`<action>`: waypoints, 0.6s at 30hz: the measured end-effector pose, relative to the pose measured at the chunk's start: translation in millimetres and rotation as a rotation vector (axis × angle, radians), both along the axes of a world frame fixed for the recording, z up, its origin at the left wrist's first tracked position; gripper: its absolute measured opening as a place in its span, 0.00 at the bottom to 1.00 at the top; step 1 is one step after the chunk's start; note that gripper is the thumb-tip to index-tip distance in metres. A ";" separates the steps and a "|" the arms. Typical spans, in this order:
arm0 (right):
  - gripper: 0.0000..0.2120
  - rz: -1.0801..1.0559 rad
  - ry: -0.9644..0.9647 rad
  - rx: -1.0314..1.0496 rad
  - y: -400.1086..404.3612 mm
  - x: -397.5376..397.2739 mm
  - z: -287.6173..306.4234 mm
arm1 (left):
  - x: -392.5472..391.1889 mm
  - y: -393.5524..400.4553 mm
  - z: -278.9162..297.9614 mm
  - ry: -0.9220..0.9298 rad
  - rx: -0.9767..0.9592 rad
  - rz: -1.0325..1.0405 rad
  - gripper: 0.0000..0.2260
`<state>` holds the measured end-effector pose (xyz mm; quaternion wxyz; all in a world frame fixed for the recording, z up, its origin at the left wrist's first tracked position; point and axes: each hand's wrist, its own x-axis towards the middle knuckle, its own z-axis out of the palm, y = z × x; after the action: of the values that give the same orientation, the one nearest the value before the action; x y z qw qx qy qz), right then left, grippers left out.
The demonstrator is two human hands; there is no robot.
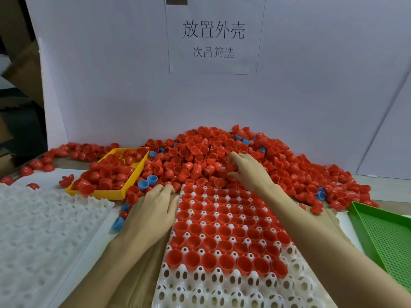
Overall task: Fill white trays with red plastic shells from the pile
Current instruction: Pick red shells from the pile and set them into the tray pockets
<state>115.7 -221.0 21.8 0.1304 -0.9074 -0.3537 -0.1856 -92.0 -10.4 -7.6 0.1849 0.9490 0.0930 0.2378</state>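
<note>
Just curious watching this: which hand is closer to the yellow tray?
Left. The left hand rests at the white tray's left edge, just right of the yellow tray. The right hand is farther right, in the red shell pile.

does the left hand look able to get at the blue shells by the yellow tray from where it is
Probably yes. The left hand rests at the white tray's far left corner, and the blue shells lie exposed just beyond its fingertips beside the yellow tray; only loose red shells lie between.

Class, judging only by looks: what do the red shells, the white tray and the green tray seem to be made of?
Red shells: likely thin moulded plastic, smooth with a slight sheen.
White tray: probably matte moulded plastic, with formed peaks and punched holes.
Green tray: apparently rigid plastic, with a fine perforated grid floor and a raised rim.
</note>
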 end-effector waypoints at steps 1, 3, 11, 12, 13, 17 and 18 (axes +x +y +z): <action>0.16 -0.001 0.007 0.030 -5.0 0.9 1.5 | -0.1 0.4 0.5 -0.004 0.008 0.002 0.10; 0.17 -0.004 0.014 0.076 -17.6 2.3 4.8 | -0.6 0.4 1.4 -0.013 0.010 -0.003 0.10; 0.14 -0.014 0.198 0.316 -81.9 -27.1 3.8 | -8.4 -11.0 12.5 -0.048 0.057 -0.099 0.09; 0.13 -0.009 0.224 0.341 -89.3 -35.4 2.0 | -10.2 -12.2 15.7 -0.061 0.068 -0.125 0.09; 0.12 -0.007 0.247 0.360 -97.2 -43.7 -0.5 | -10.9 -14.1 18.7 -0.080 0.077 -0.151 0.08; 0.10 0.020 0.322 0.447 -115.1 -74.1 -14.2 | -15.6 -22.6 24.6 -0.130 0.135 -0.275 0.07; 0.10 0.032 0.332 0.466 -117.2 -79.4 -17.6 | -15.8 -25.4 23.0 -0.142 0.155 -0.313 0.07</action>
<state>36.2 -338.2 4.3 0.3945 -0.8653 -0.2895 -0.1087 -107.8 -35.8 15.5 0.1523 0.9441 -0.0877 0.2788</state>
